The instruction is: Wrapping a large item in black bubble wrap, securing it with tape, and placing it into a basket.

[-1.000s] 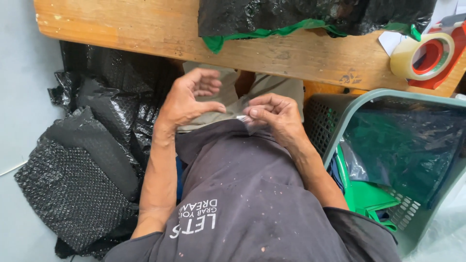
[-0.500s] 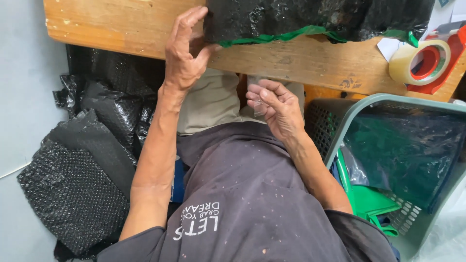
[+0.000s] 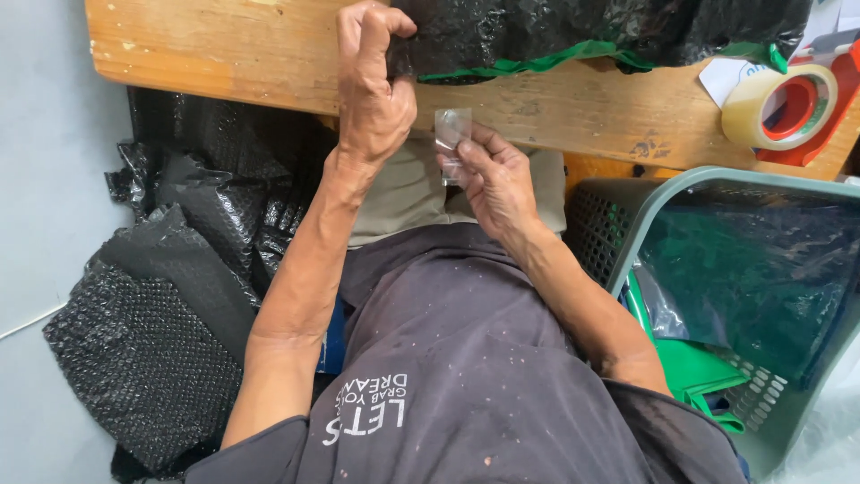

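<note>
My left hand (image 3: 374,90) grips the near left corner of a black bubble-wrap parcel (image 3: 591,31) that lies on the wooden table (image 3: 224,54); green cloth (image 3: 528,64) pokes out along the parcel's near edge. My right hand (image 3: 493,179) holds a short strip of clear tape (image 3: 451,139) pinched between thumb and fingers, just below the parcel's edge and beside my left hand.
A tape roll in a red dispenser (image 3: 786,106) sits on the table at the right. A grey-green plastic basket (image 3: 627,233) with green cloth and clear plastic stands at my right. Several black bubble-wrap parcels (image 3: 152,341) are piled on the floor at my left.
My left hand rose from my lap to the table and closed on the parcel's corner. My right hand lifted the tape strip up toward the parcel's edge.
</note>
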